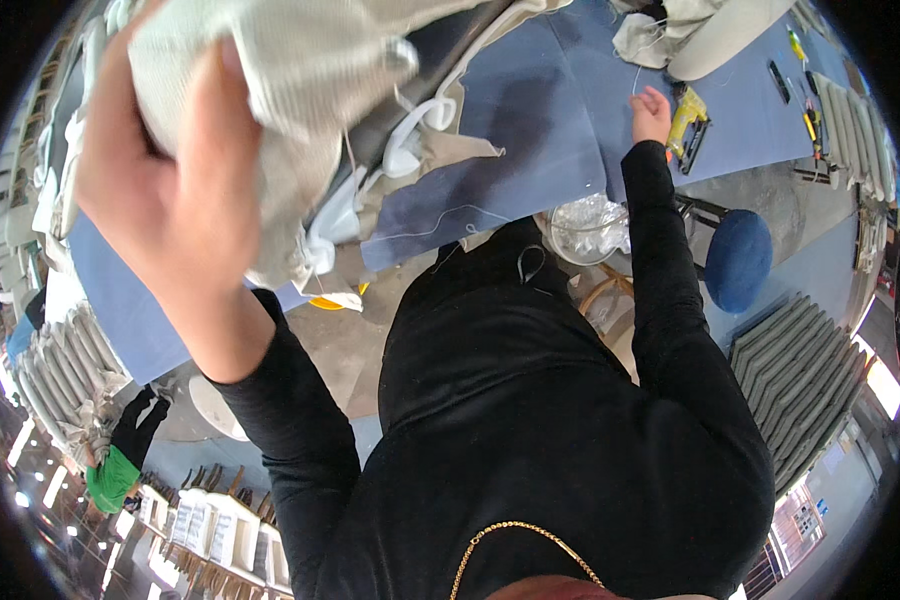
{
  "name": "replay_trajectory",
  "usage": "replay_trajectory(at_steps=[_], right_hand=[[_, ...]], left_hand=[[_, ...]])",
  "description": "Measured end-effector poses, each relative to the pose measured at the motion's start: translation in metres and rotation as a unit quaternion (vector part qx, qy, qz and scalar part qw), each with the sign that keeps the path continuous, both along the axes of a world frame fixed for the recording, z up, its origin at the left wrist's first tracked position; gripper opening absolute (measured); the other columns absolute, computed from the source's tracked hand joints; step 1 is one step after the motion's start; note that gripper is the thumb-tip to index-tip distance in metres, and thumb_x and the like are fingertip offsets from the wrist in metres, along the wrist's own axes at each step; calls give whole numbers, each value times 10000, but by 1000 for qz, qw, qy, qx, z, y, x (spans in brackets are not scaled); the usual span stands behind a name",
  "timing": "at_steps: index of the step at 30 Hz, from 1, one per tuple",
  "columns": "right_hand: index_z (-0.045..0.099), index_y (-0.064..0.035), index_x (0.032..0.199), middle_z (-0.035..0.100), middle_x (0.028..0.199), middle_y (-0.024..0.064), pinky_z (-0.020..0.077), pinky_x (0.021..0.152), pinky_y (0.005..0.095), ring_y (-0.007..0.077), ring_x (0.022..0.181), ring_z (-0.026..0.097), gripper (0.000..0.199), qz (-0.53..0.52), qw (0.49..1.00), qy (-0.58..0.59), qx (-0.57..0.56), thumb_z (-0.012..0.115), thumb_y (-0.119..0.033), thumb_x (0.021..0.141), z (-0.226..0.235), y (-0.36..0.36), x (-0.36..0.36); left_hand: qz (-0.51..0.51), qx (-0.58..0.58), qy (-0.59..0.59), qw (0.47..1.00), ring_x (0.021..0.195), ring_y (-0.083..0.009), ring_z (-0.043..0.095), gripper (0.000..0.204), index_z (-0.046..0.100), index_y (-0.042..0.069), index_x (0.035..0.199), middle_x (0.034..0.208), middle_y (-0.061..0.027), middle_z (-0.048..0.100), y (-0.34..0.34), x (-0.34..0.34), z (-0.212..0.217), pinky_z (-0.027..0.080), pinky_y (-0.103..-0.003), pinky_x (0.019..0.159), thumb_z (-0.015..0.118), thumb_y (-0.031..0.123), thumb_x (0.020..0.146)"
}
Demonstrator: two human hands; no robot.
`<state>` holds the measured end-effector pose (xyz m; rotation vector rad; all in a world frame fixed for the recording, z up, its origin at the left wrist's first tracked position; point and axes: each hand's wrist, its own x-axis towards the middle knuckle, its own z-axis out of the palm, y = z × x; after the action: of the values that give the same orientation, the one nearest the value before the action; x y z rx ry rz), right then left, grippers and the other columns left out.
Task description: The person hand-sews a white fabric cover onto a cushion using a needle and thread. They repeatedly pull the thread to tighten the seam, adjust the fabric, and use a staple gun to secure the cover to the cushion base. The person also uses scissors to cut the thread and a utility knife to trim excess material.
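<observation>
Close in front at the upper left, my left hand (185, 190) is closed on beige ribbed fabric (320, 60), its thumb pressed against the cloth. The fabric wraps a padded piece with a dark underside; white plastic parts (405, 140) and loose cloth flaps line its near edge. Some of the cloth near the fingers is blurred. Farther off to the right, my right hand (652, 116) is curled above the blue tabletop (530, 110). A thin pale thread (636, 82) appears to run into its fingers. Right beside that hand lies a yellow staple gun (686, 120).
Another beige covered piece (725, 40) lies at the far right, near hand tools (810, 120). A clear plastic-lined bin (588, 228) and a blue round stool (738, 260) stand below the table. Stacked grey panels (800, 365) are right. A person in green (113, 485) is lower left.
</observation>
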<state>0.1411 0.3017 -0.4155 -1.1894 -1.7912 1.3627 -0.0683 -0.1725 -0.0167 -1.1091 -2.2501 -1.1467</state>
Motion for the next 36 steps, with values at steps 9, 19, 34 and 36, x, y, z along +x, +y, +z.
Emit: replay_trajectory(at_steps=[9,19,34,36], right_hand=[[666,-158,1368,548,1526,195,467,1149,490,428,1388,537,518,267,912,-165,265,750,-54,868,-24,-186,90],[753,-163,1259,728,1313,116,589,964,404,272,1121,734,354,163,969,-127,135,697,-26,938,-12,-104,124],[319,-113,1663,317,1683,280,238,1289,519,457,1583,235,1139,-167,861,-151,455,879,-277,685,256,65,-142],[321,-132,1669,328,1684,275,245,1294,500,452,1583,247,1126,-161,859,-141,465,852,-196,678,235,111,-141]], left_hand=[[8,-34,81,996,999,-231,712,308,716,-47,1227,1131,-175,753,-7,-60,-3,532,-333,906,573,187,1085],[92,65,-125,986,1084,-216,684,389,710,-23,1303,1210,-137,736,1,-36,2,526,-337,951,573,263,1078],[18,43,-103,994,1237,-244,640,408,634,-89,1359,1354,-182,678,-16,-39,1,460,-369,1094,556,188,1069],[17,52,-116,992,1287,-255,613,502,603,-79,1406,1387,-178,660,-19,-35,-1,433,-387,1134,541,305,1089]])
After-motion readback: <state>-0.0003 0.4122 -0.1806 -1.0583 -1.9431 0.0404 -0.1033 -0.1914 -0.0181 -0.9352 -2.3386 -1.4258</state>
